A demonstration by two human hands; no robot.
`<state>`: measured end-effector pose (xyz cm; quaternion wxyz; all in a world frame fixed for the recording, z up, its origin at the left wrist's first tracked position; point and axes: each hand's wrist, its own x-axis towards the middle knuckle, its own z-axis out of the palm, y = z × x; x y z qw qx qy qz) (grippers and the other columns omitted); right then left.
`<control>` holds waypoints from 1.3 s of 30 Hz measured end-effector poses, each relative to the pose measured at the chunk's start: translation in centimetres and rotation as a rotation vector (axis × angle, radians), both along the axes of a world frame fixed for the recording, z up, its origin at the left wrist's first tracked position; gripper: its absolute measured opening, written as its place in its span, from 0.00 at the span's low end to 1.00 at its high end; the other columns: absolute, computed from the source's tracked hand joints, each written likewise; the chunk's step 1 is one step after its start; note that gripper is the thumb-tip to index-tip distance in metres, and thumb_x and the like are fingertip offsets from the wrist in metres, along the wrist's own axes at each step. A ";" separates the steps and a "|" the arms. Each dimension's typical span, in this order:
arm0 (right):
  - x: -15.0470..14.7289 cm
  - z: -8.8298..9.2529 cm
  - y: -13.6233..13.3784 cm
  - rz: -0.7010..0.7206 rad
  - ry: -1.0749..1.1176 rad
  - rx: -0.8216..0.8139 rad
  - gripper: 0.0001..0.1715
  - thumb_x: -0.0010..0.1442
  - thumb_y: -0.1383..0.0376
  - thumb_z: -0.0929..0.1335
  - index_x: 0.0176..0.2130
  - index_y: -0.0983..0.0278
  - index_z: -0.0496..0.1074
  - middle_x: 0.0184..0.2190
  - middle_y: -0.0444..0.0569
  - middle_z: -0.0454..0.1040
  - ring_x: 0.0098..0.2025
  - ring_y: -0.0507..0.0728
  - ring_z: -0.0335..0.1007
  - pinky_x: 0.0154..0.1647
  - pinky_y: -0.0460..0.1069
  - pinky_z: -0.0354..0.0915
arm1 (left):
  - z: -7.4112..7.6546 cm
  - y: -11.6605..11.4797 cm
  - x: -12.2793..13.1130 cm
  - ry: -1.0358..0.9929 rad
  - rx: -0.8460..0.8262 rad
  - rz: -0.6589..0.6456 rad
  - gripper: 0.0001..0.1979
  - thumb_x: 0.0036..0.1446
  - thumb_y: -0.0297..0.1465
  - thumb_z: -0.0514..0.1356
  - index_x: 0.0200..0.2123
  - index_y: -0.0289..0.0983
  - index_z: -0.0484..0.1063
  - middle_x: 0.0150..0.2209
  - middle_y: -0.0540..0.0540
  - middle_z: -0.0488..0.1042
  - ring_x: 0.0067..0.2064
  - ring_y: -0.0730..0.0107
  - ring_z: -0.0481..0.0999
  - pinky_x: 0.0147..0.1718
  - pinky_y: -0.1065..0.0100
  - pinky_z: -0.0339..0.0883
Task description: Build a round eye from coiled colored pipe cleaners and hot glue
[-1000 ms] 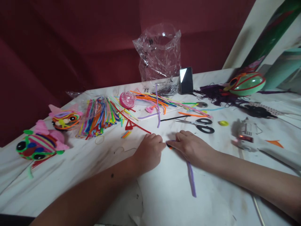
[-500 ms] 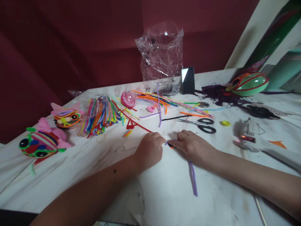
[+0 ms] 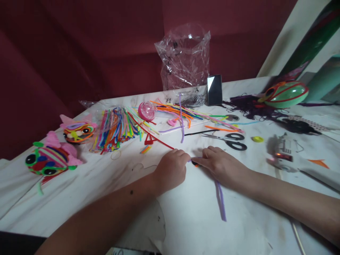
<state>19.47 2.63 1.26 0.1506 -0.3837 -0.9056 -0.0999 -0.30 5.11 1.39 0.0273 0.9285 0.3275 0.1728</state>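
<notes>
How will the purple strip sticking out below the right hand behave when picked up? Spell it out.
The purple strip should be light, being so thin. It may be stiff enough to keep its line, since its free end runs nearly straight from under the right hand. It would probably bend readily: a similar-looking red strip is bent into a triangle.

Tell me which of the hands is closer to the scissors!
Right. The right hand is just in front of the scissors, on the person's side; the left hand is farther off, in front and to their left.
</notes>
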 end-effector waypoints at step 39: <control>3.1 2.6 0.8 -0.127 0.460 -0.103 0.17 0.57 0.73 0.59 0.39 0.65 0.74 0.35 0.52 0.77 0.37 0.57 0.74 0.37 0.51 0.69 | -0.9 0.2 0.2 -0.161 -0.053 0.093 0.14 0.53 0.20 0.51 0.42 0.33 0.69 0.39 0.42 0.70 0.43 0.63 0.70 0.44 0.61 0.66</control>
